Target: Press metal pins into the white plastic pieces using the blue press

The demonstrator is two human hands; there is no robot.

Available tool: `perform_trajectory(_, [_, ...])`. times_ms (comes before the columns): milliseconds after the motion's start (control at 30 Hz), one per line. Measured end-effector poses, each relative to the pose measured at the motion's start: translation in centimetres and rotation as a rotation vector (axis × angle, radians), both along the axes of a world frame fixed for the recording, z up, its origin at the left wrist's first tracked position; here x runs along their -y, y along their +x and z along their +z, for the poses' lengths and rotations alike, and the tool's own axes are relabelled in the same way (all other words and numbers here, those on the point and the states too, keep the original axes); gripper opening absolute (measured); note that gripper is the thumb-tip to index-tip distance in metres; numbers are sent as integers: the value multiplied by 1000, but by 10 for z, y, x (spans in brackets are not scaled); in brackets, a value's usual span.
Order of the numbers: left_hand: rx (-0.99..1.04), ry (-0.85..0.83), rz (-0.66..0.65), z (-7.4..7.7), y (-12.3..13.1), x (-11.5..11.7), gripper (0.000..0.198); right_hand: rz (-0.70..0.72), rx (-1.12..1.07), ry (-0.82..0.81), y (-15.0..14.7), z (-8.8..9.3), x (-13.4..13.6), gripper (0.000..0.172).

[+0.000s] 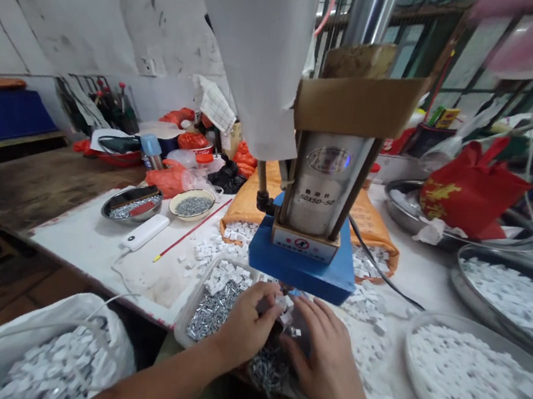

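My left hand (250,322) is closed, thumb and fingers pinching a small white plastic piece (284,305) under the blue head of a press (305,259). Just right of it is my right hand (328,341), its fingers stretched forward and thumb held apart. Between that thumb and the fingers shows another small white piece with a shiny metal part (295,332). My fingers partly hide the spot beneath the press. Loose metal pins (267,368) lie in a heap below my hands. A clear plastic tub (180,327) beside my left hand contains metal pins and white pieces.
A white sack (124,332) of white pieces stands at lower left. On the right are a round tray (411,357) and a metal basin (460,274), both full of white pieces. A red stick (193,230), power strip (147,232) and bowl of pins (174,210) lie left.
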State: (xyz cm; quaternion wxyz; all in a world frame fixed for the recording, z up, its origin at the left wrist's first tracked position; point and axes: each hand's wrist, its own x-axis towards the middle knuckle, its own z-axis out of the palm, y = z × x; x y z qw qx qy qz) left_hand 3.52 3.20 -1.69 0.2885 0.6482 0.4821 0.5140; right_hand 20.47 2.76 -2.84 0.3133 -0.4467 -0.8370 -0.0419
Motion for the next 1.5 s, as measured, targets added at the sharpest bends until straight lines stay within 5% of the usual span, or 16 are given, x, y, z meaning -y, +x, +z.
perform_trajectory(233, [-136,227,-44,-7,-5,9,18,56,-95,7,-16,-17,13,49])
perform_trajectory(400, [-3,27,73,-4,0,-3,10,-55,-251,-128,-15,-29,20,51])
perform_trajectory(767, [641,-299,158,2,-9,-49,14,-37,-344,-168,-23,-18,13,37])
perform_trajectory(1067, [978,-546,-4,10,-14,15,31,84,-258,-107,-39,0,18,14])
perform_trajectory(1267, [843,-538,85,2,-31,32,24,173,-234,-175,-43,-2,21,9])
perform_trajectory(1500, [266,-321,444,-14,-114,18,24,219,-141,-104,-18,-22,13,27])
